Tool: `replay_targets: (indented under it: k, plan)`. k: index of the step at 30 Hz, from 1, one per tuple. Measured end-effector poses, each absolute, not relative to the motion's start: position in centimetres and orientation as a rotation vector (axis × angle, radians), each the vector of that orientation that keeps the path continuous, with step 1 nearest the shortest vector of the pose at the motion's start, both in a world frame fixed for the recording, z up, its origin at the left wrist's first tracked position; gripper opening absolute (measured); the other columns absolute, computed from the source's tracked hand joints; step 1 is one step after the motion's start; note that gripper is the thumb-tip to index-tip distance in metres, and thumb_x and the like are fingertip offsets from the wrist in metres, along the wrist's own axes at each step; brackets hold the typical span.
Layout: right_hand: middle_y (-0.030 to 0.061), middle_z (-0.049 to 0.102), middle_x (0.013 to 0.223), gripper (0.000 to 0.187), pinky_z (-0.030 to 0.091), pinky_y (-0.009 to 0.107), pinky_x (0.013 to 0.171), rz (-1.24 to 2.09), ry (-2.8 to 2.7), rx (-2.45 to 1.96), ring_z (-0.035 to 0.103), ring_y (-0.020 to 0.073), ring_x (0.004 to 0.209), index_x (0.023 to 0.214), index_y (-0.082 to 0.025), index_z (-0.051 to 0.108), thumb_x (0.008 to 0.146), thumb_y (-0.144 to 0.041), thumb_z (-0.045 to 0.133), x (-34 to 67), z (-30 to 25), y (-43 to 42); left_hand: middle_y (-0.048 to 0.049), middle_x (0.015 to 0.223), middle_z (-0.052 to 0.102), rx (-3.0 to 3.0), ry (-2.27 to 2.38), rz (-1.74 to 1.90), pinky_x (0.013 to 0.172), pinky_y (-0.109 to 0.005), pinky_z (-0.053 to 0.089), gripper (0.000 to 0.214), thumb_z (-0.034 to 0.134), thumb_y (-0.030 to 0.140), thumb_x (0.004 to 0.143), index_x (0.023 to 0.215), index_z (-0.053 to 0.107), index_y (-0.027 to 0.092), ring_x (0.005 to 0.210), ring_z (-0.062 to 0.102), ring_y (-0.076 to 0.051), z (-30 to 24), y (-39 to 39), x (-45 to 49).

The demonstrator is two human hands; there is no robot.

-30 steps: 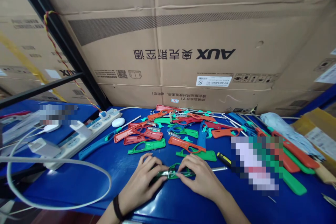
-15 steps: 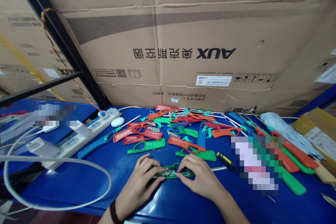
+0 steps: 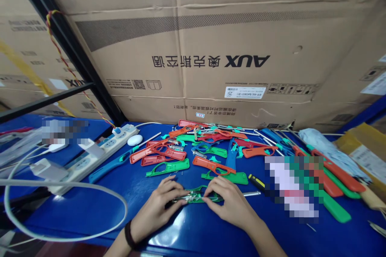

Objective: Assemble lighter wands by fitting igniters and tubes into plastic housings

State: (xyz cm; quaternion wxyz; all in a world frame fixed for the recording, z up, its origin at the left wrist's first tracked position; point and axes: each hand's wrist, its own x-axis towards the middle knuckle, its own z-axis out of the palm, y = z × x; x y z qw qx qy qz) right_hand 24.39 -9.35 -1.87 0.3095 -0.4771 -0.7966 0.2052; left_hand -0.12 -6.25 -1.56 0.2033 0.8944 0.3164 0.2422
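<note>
Fingers point(image 3: 178, 206) of left hand point(image 3: 159, 207) and right hand point(image 3: 230, 198) grasp green casing point(image 3: 197, 200); metal rod point(image 3: 252, 194) juts past right hand.

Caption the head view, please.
Left hand and right hand hold a green casing over a blue table, colourful plastic parts beyond.

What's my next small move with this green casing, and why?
Perhaps press the silvery part gently down with your left hand while your right hand steadies the green casing. The casing lies open, that part shows beside your left fingertips, and both hands are at it; whether it's fully seated, I can't tell.
</note>
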Motion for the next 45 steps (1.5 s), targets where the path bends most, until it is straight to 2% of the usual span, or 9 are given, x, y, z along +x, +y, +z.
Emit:
replay_targets:
  k: [9, 15, 19, 25, 29, 32, 35, 40, 45]
  plan:
    - [0.0007, 0.064, 0.084, 0.003, 0.045, 0.031, 0.078, 0.54, -2.11, -1.267, 0.059, 0.0177, 0.082, 0.083, -0.023, 0.06, 0.084, -0.02, 0.061, 24.4, -2.0, -9.2, -0.0002, 0.093, 0.068, 2.563, 0.862, 0.61, 0.108, -0.045, 0.031, 0.022, 0.055, 0.023, 0.092, 0.111, 0.064, 0.028, 0.086, 0.065, -0.014, -0.8, -6.3, 0.0]
    - [0.0006, 0.064, 0.084, 0.004, 0.045, 0.03, 0.077, 0.533, -2.11, -1.262, 0.059, 0.0175, 0.082, 0.083, -0.023, 0.06, 0.084, -0.019, 0.06, 24.4, -1.9, -9.3, -0.0038, 0.103, 0.066, 2.676, 0.909, 0.589, 0.107, -0.048, 0.033, 0.025, 0.054, 0.023, 0.092, 0.114, 0.062, 0.028, 0.096, 0.063, -0.017, -0.3, -6.9, -0.1]
    - [0.0008, 0.064, 0.083, 0.004, 0.045, 0.032, 0.08, 0.495, -2.092, -1.245, 0.06, 0.0175, 0.081, 0.082, -0.023, 0.06, 0.085, -0.021, 0.059, 24.4, -1.8, -9.3, -0.006, 0.116, 0.065, 2.802, 0.845, 0.571, 0.11, -0.049, 0.031, 0.036, 0.049, 0.02, 0.094, 0.129, 0.052, 0.026, 0.106, 0.062, -0.018, -0.8, -7.8, -0.1]
    - [0.0004, 0.066, 0.081, 0.008, 0.042, 0.034, 0.081, 0.443, -2.005, -1.264, 0.06, 0.0177, 0.078, 0.082, -0.023, 0.059, 0.088, -0.02, 0.056, 24.5, -1.4, -9.1, -0.0074, 0.14, 0.047, 2.879, 0.863, 0.328, 0.109, -0.046, 0.033, 0.053, 0.045, 0.022, 0.096, 0.146, 0.026, 0.021, 0.129, 0.045, -0.021, -1.2, -9.7, -0.5]
    - [0.0013, 0.066, 0.082, 0.009, 0.042, 0.034, 0.079, 0.437, -1.949, -1.293, 0.061, 0.0188, 0.08, 0.083, -0.023, 0.059, 0.09, -0.022, 0.055, 24.8, -1.1, -9.0, -0.0071, 0.148, 0.032, 2.814, 0.89, 0.262, 0.104, -0.041, 0.041, 0.059, 0.045, 0.024, 0.096, 0.148, 0.018, 0.022, 0.133, 0.037, -0.023, -1.1, -10.2, -1.0]
    - [0.0017, 0.064, 0.084, 0.009, 0.043, 0.034, 0.079, 0.477, -1.955, -1.334, 0.061, 0.0193, 0.083, 0.083, -0.024, 0.059, 0.09, -0.024, 0.054, 25.3, -0.8, -9.3, -0.0079, 0.15, 0.028, 2.792, 0.888, 0.207, 0.104, -0.043, 0.041, 0.061, 0.045, 0.028, 0.096, 0.148, 0.015, 0.021, 0.135, 0.033, -0.024, -1.1, -10.1, -1.3]
    - [0.0023, 0.062, 0.092, 0.002, 0.044, 0.035, 0.082, 0.573, -2.024, -1.392, 0.059, 0.0207, 0.089, 0.087, -0.026, 0.062, 0.085, -0.026, 0.062, 25.7, -0.8, -9.9, -0.0064, 0.149, 0.033, 2.769, 0.921, 0.255, 0.107, -0.047, 0.036, 0.057, 0.046, 0.03, 0.096, 0.147, 0.021, 0.024, 0.136, 0.032, -0.024, -1.4, -9.8, -1.2]
    - [0.003, 0.057, 0.102, 0.018, 0.042, 0.038, 0.091, 0.667, -2.078, -1.451, 0.055, 0.0222, 0.1, 0.093, -0.027, 0.062, 0.078, -0.023, 0.069, 25.9, -1.2, -10.7, -0.0073, 0.139, 0.047, 2.688, 1.004, 0.519, 0.11, -0.052, 0.032, 0.04, 0.048, 0.024, 0.095, 0.134, 0.042, 0.026, 0.129, 0.044, -0.023, -1.8, -9.2, 0.8]
    - [0.0015, 0.057, 0.097, 0.012, 0.04, 0.039, 0.095, 0.674, -2.087, -1.456, 0.056, 0.0202, 0.097, 0.089, -0.025, 0.059, 0.081, -0.02, 0.066, 25.8, -0.7, -10.7, -0.0062, 0.12, 0.057, 2.528, 1.056, 0.624, 0.099, -0.045, 0.043, 0.017, 0.049, 0.021, 0.093, 0.107, 0.058, 0.024, 0.113, 0.053, -0.022, -1.0, -8.8, 3.0]
